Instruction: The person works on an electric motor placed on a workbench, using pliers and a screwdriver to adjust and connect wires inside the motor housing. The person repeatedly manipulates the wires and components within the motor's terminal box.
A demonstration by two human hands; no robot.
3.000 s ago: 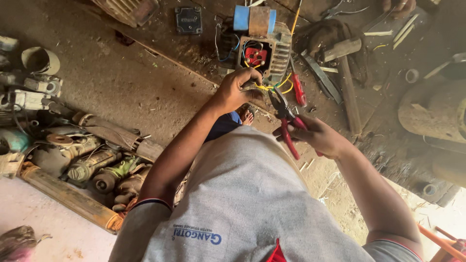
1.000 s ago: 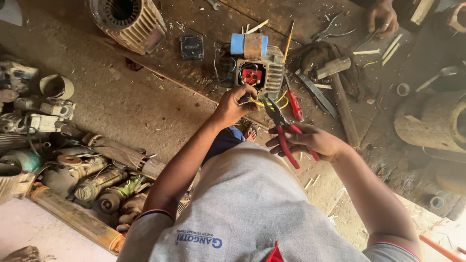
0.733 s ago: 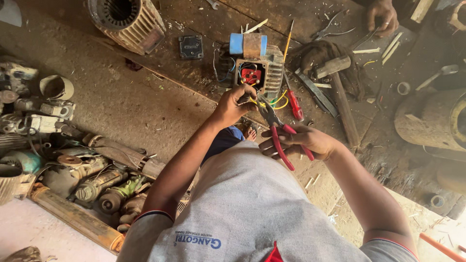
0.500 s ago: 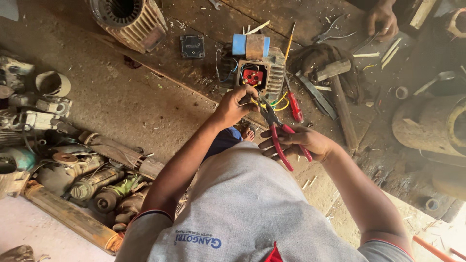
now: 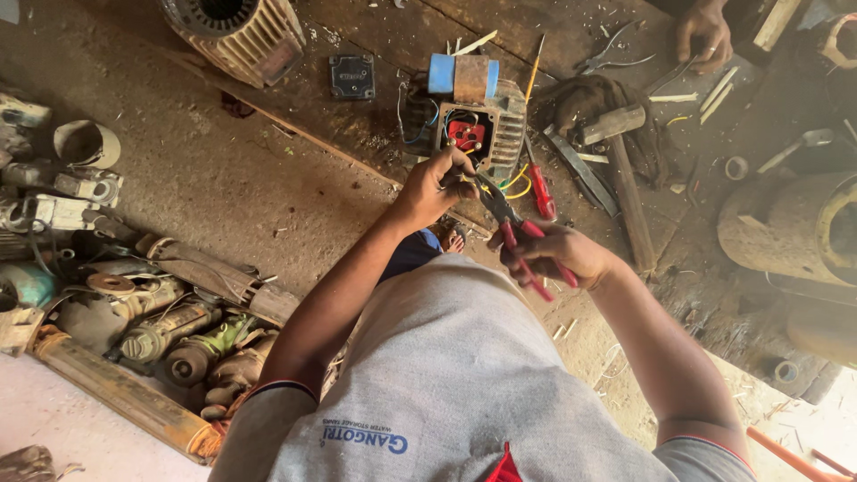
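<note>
At centre frame I see my left hand (image 5: 435,186) pinching thin wires at the open terminal box of the small electric motor (image 5: 473,125) on the floor; my right hand (image 5: 555,254) is closed round red-handled pliers (image 5: 516,234), tips hidden behind the left fingers; upper right, another person's hand (image 5: 703,34) is cut off.

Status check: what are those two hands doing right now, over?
Left hand pinching wires at the small motor. Right hand gripping red-handled pliers, nose at the wires. Red screwdriver lying beside them.
</note>
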